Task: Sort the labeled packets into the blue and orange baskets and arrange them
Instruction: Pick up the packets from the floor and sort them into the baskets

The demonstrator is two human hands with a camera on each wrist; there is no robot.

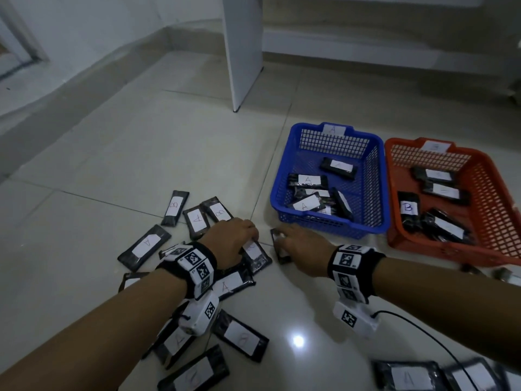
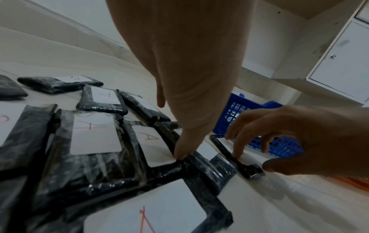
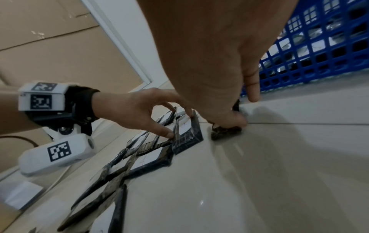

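Black packets with white A and B labels lie scattered on the tiled floor, such as one marked A [image 1: 143,246]. My left hand [image 1: 248,238] pinches the edge of one packet [image 1: 258,256] in the pile, thumb [image 2: 180,155] on its near edge. Just to its right, my right hand [image 1: 282,239] grips a narrower packet [image 3: 225,132] between thumb and fingers, low on the floor. The blue basket [image 1: 324,224], tagged A, holds several packets. The orange basket [image 1: 451,251] beside it holds several more, one marked B.
A white cabinet panel [image 1: 242,52] stands on the floor behind the baskets. More packets [image 1: 406,376] lie at the bottom right, with a black cable [image 1: 423,333] trailing from my right wrist. A wall runs along the left.
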